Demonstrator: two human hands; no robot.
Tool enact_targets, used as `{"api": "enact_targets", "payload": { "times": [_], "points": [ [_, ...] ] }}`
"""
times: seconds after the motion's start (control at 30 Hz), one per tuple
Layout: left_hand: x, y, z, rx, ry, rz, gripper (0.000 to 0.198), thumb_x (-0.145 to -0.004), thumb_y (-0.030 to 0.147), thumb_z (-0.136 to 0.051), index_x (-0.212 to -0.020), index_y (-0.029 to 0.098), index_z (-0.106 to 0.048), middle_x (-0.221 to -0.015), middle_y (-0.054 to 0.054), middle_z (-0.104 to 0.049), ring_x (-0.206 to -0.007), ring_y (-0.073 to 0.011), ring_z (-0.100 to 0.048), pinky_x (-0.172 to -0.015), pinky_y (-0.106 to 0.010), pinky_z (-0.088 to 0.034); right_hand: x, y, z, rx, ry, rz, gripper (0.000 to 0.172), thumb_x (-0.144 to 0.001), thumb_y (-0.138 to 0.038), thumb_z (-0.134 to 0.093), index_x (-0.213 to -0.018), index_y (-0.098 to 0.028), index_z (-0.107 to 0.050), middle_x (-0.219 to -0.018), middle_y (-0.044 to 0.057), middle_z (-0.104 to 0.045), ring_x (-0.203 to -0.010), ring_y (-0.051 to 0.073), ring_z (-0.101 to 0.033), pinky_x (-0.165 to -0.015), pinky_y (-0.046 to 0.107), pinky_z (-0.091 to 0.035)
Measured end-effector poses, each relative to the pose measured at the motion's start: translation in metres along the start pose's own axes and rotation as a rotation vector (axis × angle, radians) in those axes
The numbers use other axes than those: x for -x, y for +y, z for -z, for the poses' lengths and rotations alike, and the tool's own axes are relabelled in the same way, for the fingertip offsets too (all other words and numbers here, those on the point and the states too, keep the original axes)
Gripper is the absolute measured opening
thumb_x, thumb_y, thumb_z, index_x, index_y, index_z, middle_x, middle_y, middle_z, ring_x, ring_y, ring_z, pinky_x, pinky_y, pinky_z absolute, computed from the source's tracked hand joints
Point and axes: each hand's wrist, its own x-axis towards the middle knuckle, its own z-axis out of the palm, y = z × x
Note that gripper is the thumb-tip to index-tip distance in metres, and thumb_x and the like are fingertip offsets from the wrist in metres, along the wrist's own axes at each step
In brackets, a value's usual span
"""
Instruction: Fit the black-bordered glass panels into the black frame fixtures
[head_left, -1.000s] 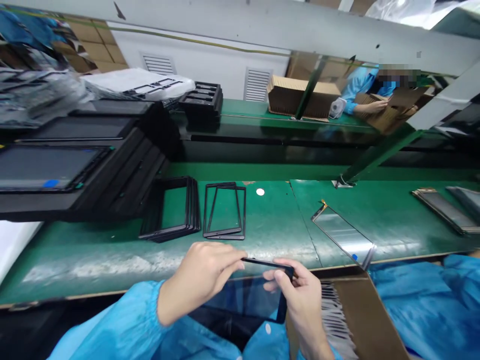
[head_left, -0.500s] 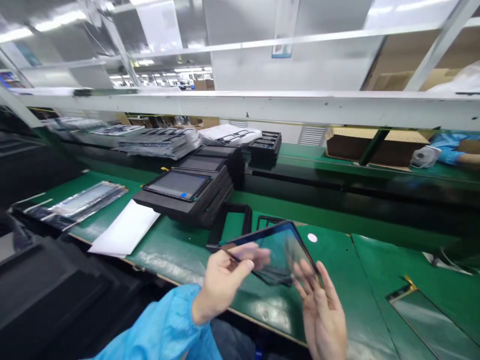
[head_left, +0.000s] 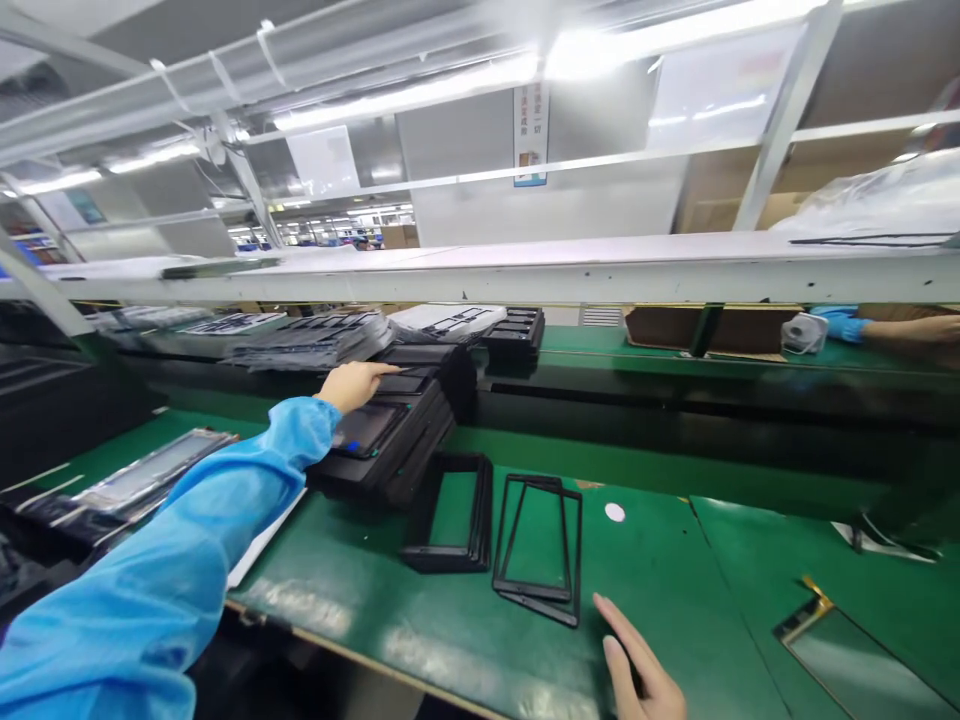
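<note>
My left hand (head_left: pixel 356 385) reaches out in its blue sleeve to the stepped stack of black trays (head_left: pixel 390 440). Its fingers lie stretched out on a dark screen panel (head_left: pixel 401 382) in an upper tray, and a lower tray shows another screen (head_left: pixel 360 428). At the bottom edge of the view my right hand (head_left: pixel 637 670) hovers open and empty over the green table (head_left: pixel 697 600), fingers straight. It is just right of two thin black frames (head_left: pixel 536 545). A pile of thicker black frames (head_left: pixel 454 515) lies beside them.
A glass panel with a gold flex tail (head_left: pixel 855 665) lies at the right. At the left are a white sheet (head_left: pixel 262 540) and bagged panels (head_left: pixel 142 480). Beyond the belt, another person's hand (head_left: pixel 907 330) rests by a cardboard box (head_left: pixel 742 330).
The dark glass panel has left my hands. My left hand moved forward and left onto the tray stack; my right hand dropped low and stays open. The view tilted up.
</note>
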Motion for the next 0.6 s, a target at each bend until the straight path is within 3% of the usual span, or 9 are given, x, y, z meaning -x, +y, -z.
{"api": "enact_targets", "payload": {
  "times": [0.17, 0.27, 0.33, 0.4, 0.47, 0.53, 0.6],
  "points": [
    [-0.005, -0.007, -0.012, 0.015, -0.222, -0.032, 0.04, -0.092, 0.018, -0.062, -0.128, 0.021, -0.079, -0.133, -0.008, -0.079, -0.121, -0.0246, -0.074, -0.112, -0.039, -0.051, -0.001, -0.014, -0.006, -0.067, 0.034, -0.046, 0.046, -0.093, -0.065, -0.067, -0.109, -0.027, -0.088, -0.122, 0.009, -0.083, -0.12, 0.031, -0.076, -0.112, 0.042, -0.057],
    [-0.005, 0.0, -0.009, 0.025, -0.261, -0.052, 0.051, -0.085, 0.014, -0.055, -0.128, 0.024, -0.08, -0.138, -0.001, -0.077, -0.13, -0.0223, -0.07, -0.115, -0.027, -0.047, 0.001, -0.022, -0.008, -0.089, 0.07, -0.037, 0.045, -0.094, -0.064, -0.066, -0.108, -0.028, -0.087, -0.121, 0.01, -0.083, -0.118, 0.032, -0.076, -0.11, 0.049, -0.058],
    [-0.005, 0.013, -0.005, 0.022, -0.254, -0.064, 0.055, -0.081, 0.014, -0.054, -0.129, 0.024, -0.08, -0.142, 0.001, -0.074, -0.133, -0.0244, -0.068, -0.117, -0.027, -0.046, 0.0, -0.023, 0.002, -0.083, 0.079, -0.026, 0.043, -0.095, -0.062, -0.065, -0.109, -0.027, -0.087, -0.122, 0.011, -0.083, -0.118, 0.033, -0.076, -0.11, 0.053, -0.057],
    [-0.001, 0.035, -0.003, 0.017, -0.225, -0.095, 0.058, -0.082, 0.015, -0.053, -0.134, 0.02, -0.077, -0.149, -0.001, -0.069, -0.14, -0.0276, -0.062, -0.122, -0.032, -0.041, -0.009, -0.02, 0.028, -0.016, 0.09, 0.01, 0.041, -0.095, -0.059, -0.064, -0.11, -0.028, -0.086, -0.125, 0.012, -0.081, -0.121, 0.036, -0.075, -0.112, 0.06, -0.054],
    [0.008, 0.067, -0.009, 0.03, -0.207, -0.158, 0.057, -0.089, 0.017, -0.049, -0.142, 0.018, -0.072, -0.153, -0.004, -0.066, -0.144, -0.0282, -0.058, -0.125, -0.034, -0.037, -0.026, -0.011, 0.07, 0.148, 0.153, 0.077, 0.04, -0.093, -0.058, -0.065, -0.111, -0.029, -0.085, -0.131, 0.014, -0.078, -0.126, 0.04, -0.071, -0.116, 0.067, -0.048],
    [0.023, 0.105, -0.025, 0.064, -0.247, -0.242, 0.051, -0.098, 0.021, -0.046, -0.143, 0.021, -0.07, -0.146, -0.005, -0.072, -0.139, -0.0257, -0.063, -0.122, -0.034, -0.041, -0.046, 0.002, 0.12, 0.384, 0.311, 0.104, 0.045, -0.092, -0.058, -0.062, -0.119, -0.028, -0.083, -0.142, 0.019, -0.071, -0.14, 0.043, -0.06, -0.121, 0.069, -0.039],
    [0.041, 0.147, -0.051, 0.101, -0.346, -0.316, 0.039, -0.104, 0.026, -0.052, -0.136, 0.025, -0.074, -0.134, -0.006, -0.078, -0.127, -0.0241, -0.07, -0.117, -0.036, -0.047, -0.063, 0.016, 0.165, 0.572, 0.429, 0.105, 0.056, -0.082, -0.066, -0.065, -0.112, -0.023, -0.084, -0.15, 0.029, -0.062, -0.153, 0.05, -0.041, -0.121, 0.076, -0.029]
  ]
}}
